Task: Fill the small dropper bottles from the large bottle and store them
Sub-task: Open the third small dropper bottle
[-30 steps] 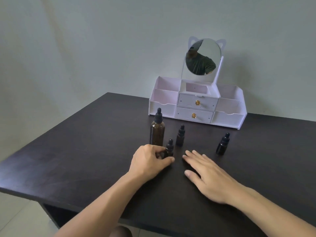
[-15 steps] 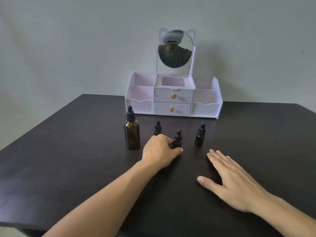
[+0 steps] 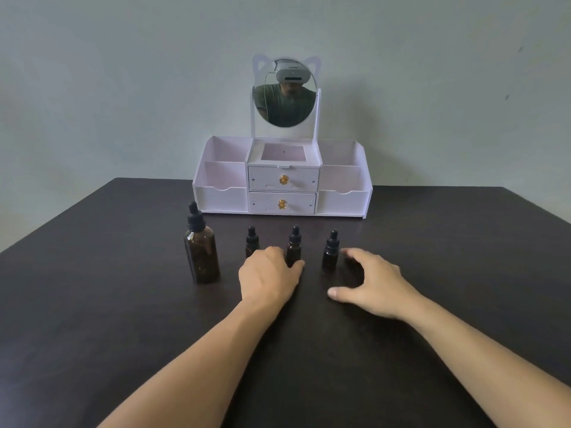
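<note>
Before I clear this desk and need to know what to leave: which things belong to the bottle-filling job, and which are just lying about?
Job:
large amber dropper bottle
left small bottle
middle small bottle, gripped by the left hand
right small bottle
white drawer organizer

Lying about:
Only the organizer's cat-ear mirror.

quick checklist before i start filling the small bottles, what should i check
1. Left hand has a grip on the middle small bottle: ok, its fingers curl round the base.
2. Right hand free to unscrew a cap: ok, it holds nothing, next to the right small bottle.
3. All bottles upright: ok, including the large bottle and left small bottle.
4. Caps off for filling: not ok, all four dropper caps are on.
5. Liquid level in the large bottle: cannot tell, the glass is dark.
6. Organizer compartments open for storing: ok, both drawers are shut.
</note>
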Tool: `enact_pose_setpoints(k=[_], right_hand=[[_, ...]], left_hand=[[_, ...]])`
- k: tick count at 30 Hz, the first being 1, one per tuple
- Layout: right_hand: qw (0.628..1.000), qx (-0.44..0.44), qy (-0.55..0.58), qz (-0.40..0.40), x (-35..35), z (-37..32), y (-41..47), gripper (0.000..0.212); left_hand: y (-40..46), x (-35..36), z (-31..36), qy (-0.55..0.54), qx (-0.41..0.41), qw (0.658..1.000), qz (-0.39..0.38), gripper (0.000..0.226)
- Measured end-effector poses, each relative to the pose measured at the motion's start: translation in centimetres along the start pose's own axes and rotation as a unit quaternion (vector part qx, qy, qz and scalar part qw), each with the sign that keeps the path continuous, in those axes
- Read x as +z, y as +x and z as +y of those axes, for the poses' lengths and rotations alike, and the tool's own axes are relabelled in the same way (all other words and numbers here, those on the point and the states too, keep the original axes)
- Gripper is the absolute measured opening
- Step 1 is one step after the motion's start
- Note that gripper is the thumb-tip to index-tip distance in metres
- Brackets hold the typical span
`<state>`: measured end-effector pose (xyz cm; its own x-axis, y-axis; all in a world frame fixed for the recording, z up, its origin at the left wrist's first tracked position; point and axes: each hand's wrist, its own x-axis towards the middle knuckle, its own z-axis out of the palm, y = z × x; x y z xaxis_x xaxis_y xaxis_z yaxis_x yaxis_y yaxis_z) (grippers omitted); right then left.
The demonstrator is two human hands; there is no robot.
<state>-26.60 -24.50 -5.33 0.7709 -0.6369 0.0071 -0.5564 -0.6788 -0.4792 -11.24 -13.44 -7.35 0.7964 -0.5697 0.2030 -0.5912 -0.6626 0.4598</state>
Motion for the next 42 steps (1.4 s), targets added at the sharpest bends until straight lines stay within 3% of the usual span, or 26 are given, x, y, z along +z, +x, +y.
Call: enact_pose_setpoints(k=[4,11,18,22,26,31,42], right_hand=[[0.997,0.001,0.054,0.049,0.9,0.0,1.3,0.063],[0.997,-0.034,0.021,0.065,1.7,0.5,1.2,0.045],[0.996,-0.047,0.035,0.074,2.1,0.8,1.2,0.031],[0.991,-0.028,0.074,0.109,2.2,1.0,1.2,0.036],[0.991,0.006,-0.018,0.135,2.1,0.6,1.0,0.029],[0.984,0.104,-0.123,0.073,2.0,0.8,1.0,0.055],[0.980,0.091,-0.171,0.050,2.4,0.7,0.8,0.057]], left_hand=[[-0.7,-0.2,-0.6,-0.063,-0.001,0.998,0.018,0.030],[-1.9,0.0,-1.0,-0.074,0.124,0.989,-0.008,0.017],[-2.1,-0.2,-1.1,-0.106,0.145,0.984,-0.008,0.036],[-2.0,-0.2,-1.1,-0.109,0.143,0.984,-0.014,0.050],[-1.8,-0.3,-0.5,-0.083,0.127,0.987,-0.045,0.058],[-1.6,-0.2,0.5,-0.044,0.095,0.993,-0.045,0.055],[-1.9,-0.7,0.3,-0.106,0.069,0.990,-0.062,0.035]])
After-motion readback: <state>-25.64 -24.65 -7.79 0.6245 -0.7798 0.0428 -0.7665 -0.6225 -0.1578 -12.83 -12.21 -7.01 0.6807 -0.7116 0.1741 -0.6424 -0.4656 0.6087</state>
